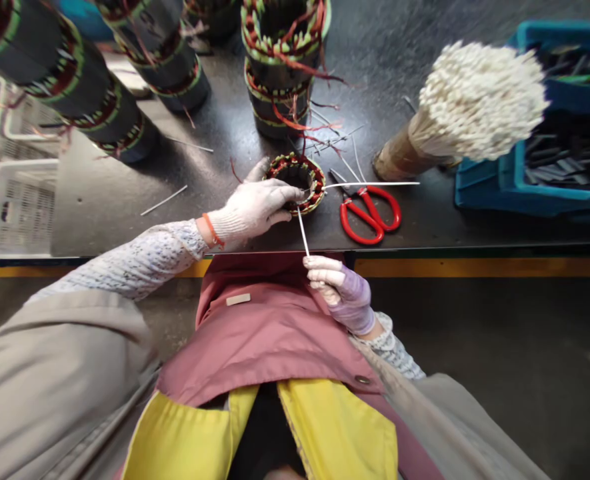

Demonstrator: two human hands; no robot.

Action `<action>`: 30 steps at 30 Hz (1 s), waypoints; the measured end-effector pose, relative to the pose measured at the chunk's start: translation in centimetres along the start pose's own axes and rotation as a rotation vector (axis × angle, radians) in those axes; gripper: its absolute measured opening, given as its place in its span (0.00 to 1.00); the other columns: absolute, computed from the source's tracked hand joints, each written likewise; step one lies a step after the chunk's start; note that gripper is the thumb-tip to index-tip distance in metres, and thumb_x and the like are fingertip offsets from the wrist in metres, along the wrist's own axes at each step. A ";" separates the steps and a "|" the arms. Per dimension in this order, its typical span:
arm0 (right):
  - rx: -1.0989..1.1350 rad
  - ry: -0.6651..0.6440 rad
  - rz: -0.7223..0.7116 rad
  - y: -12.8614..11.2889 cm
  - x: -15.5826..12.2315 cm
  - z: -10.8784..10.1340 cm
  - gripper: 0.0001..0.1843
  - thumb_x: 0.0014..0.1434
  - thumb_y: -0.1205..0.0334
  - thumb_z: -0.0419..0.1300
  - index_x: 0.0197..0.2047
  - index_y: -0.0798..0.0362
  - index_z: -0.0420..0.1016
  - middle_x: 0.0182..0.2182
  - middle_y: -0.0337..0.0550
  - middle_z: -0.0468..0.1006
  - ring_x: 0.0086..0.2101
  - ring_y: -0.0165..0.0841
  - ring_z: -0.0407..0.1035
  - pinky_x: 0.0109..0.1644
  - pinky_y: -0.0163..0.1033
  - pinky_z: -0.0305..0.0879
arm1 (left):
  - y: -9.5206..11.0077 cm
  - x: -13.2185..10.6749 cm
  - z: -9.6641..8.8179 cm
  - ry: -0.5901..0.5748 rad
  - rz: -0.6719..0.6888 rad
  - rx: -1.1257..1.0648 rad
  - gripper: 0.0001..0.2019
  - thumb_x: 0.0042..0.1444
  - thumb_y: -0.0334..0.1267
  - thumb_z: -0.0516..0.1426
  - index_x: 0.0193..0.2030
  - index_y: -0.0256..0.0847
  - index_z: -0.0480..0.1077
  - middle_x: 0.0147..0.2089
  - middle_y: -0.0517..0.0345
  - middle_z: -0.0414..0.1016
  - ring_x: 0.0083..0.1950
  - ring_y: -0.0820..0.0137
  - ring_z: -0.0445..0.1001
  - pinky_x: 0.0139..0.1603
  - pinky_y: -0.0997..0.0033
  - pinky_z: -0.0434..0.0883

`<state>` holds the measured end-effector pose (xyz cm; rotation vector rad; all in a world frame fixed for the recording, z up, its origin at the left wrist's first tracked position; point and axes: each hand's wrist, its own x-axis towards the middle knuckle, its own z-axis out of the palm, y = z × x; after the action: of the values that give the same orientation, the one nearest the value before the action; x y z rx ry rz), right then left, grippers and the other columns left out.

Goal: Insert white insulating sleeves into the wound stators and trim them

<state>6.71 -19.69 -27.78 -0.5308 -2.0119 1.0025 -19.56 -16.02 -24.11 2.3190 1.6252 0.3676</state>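
Your right hand [342,293] has its fingertips pinched together on the near end of a thin white strand [303,230]. Your left hand [252,208] grips the left side of a wound stator ring [317,185], with fingers curled over the rim and reaching into the bore. Judging from that, the step in hand looks like working this strand at the ring's near rim while you steady the ring on the dark surface [385,73]. The next move would seem to call for a firm left hold, so the ring does not turn, and a straight, even line in the strand from your right fingertips.

The ring sits near the surface's near edge, just to the right of your left palm and partly hidden under your fingers. It lies farther away than your right grip and slightly to its left; the strand spans the gap, its far end meeting the near rim. You can't tell from this view whether it passes into a slot there. A second white length [375,184] runs right from the ring's right side, over the red-handled snips [373,212]; whether the two are one piece is also unclear.
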 end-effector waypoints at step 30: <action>-0.164 0.206 0.206 1.1 6.7 2.1 0.08 0.61 0.59 0.66 0.30 0.51 0.78 0.31 0.40 0.79 0.33 0.31 0.74 0.41 0.39 0.73 | -0.2 0.0 3.9 0.498 0.157 -0.262 0.12 0.68 0.47 0.56 0.41 0.49 0.81 0.42 0.58 0.86 0.42 0.70 0.84 0.73 0.48 0.58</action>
<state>1.08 -15.62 -26.17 -0.9079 -1.8908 0.8672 -18.34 -16.30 -27.79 2.2672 1.4724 1.1969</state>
